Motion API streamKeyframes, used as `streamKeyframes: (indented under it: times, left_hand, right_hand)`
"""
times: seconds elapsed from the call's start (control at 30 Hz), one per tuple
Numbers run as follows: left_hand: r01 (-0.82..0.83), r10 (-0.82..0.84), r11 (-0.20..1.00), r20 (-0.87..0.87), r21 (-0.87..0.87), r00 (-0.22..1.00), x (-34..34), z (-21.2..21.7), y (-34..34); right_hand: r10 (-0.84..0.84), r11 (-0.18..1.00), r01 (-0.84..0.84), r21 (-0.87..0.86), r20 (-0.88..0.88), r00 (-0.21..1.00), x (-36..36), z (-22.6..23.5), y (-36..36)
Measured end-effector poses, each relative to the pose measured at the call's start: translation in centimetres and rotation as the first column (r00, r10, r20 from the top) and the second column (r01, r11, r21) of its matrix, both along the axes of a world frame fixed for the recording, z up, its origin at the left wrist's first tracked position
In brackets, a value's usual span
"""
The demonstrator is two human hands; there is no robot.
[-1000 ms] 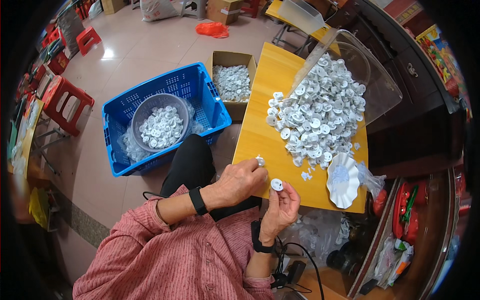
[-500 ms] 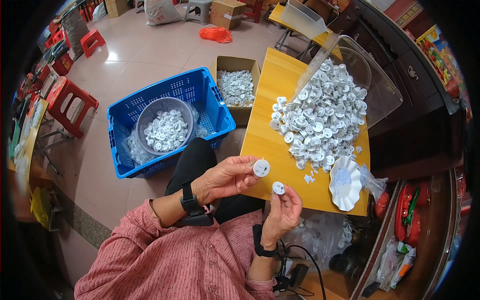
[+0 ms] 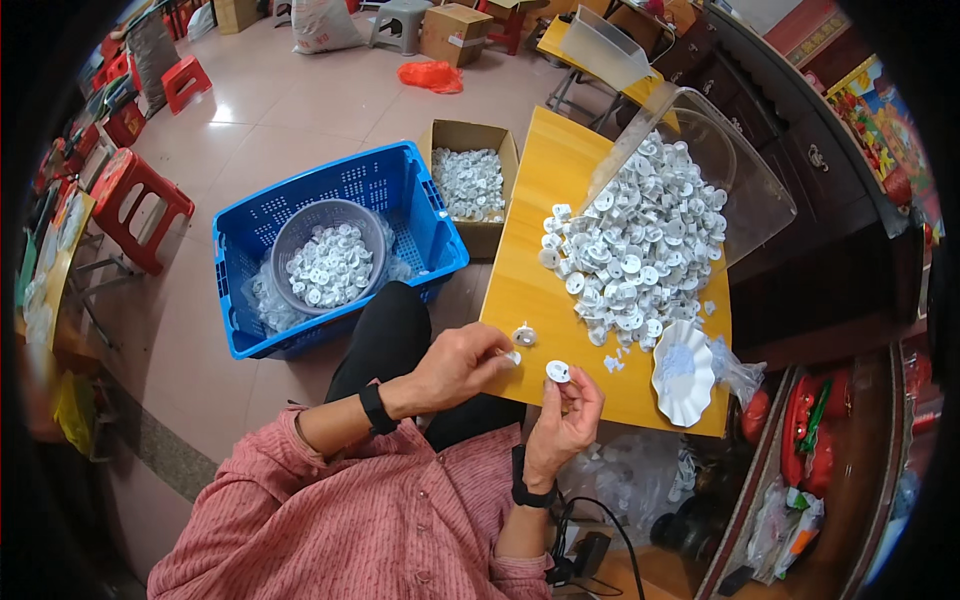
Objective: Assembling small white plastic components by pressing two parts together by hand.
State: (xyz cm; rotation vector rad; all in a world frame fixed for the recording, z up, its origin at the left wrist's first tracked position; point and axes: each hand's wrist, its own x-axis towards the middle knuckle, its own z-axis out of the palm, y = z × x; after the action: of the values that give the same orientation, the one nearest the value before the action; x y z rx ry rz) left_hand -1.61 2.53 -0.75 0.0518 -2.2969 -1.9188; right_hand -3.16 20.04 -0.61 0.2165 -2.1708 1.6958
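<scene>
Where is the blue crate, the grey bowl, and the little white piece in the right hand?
blue crate (image 3: 440, 245): head view, on its right wall.
grey bowl (image 3: 283, 235): head view, on its left rim.
little white piece (image 3: 557, 371): head view, on its round top.

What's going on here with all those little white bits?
A seated person is handling small white plastic parts at a yellow table. The right hand holds up one round white cap; the left hand pinches another small white piece. A big pile of parts spills from a clear bin. A grey bowl sits in a blue crate.
</scene>
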Motion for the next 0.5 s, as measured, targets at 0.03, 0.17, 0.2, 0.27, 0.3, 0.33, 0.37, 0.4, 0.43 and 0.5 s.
streamKeyframes:
  times: [0.03,0.17,0.2,0.27,0.3,0.33,0.37,0.4,0.43,0.5]
  left_hand:
    - [-0.039,0.009,0.980,-0.154,-0.194,0.988,-0.3,-0.3,0.2]
    - [-0.112,-0.038,0.873,-0.294,-0.475,0.955,-1.1,-0.2,1.0]
    - [-0.114,-0.060,0.836,-0.296,-0.537,0.953,-1.2,-0.1,1.0]
    - [-0.096,-0.039,0.884,-0.276,-0.457,0.960,-1.6,-0.2,1.1]
    - [-0.083,-0.015,0.923,-0.251,-0.376,0.968,-1.7,-0.2,1.1]
    - [-0.084,-0.015,0.923,-0.253,-0.375,0.967,-1.9,-0.2,1.1]
    - [-0.178,0.071,0.909,-0.279,-0.378,0.958,-2.1,-0.2,1.1]
    - [-0.271,0.158,0.885,-0.305,-0.377,0.939,-2.3,-0.2,1.2]
    - [-0.274,0.161,0.885,-0.306,-0.376,0.938,-2.7,-0.2,1.1]
    - [-0.261,0.122,0.825,-0.293,-0.501,0.948,-3.4,-0.4,0.9]
  right_hand:
    - [-0.001,1.000,0.001,0.003,0.002,1.000,-0.2,-0.2,0.1]
    - [0.019,1.000,-0.018,-0.019,0.005,1.000,-0.9,-0.7,0.2]
    - [0.016,1.000,-0.016,-0.017,0.002,1.000,-1.1,-0.9,0.2]
    - [-0.003,0.999,0.002,-0.036,-0.022,1.000,-1.4,-1.2,0.3]
    - [-0.003,0.999,0.002,-0.036,-0.024,1.000,-1.4,-1.2,0.3]
    - [-0.002,1.000,0.002,-0.025,-0.017,1.000,-1.4,-1.2,0.2]
    - [-0.001,1.000,0.001,-0.014,-0.009,1.000,-1.4,-1.2,0.2]
    - [0.001,1.000,-0.001,-0.013,-0.011,1.000,-1.3,-1.1,0.1]
    - [0.017,1.000,-0.017,-0.015,0.014,1.000,-1.1,-1.0,-0.1]
    - [0.040,0.999,-0.039,-0.017,0.037,0.999,-1.0,-0.8,-0.5]
